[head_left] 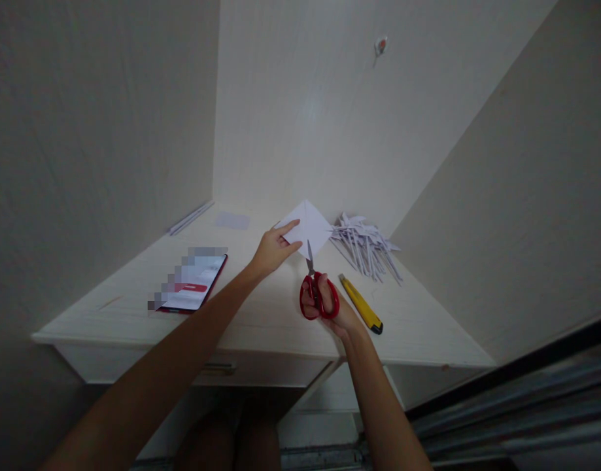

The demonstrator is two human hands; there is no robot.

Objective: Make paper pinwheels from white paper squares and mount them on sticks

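A white square of paper [318, 226], creased along a line through its corners, is pinched at its left side by my left hand [275, 248]. One corner points toward me. My right hand [332, 307] has its fingers through the red handles of a pair of scissors [310, 267]. The scissor blades point away from me and lie at the paper's near corner; how deep they cut into it I cannot tell. Just right of my right hand, a yellow utility knife [361, 304] rests on the white desk [271, 330].
A pile of folded paper pieces with thin paper sticks [366, 245] lies at the back right. Thin paper strips [189, 218] lean along the left wall, near a flat paper piece [232, 220]. A phone [195, 284] lies at left. Walls enclose the desk on three sides.
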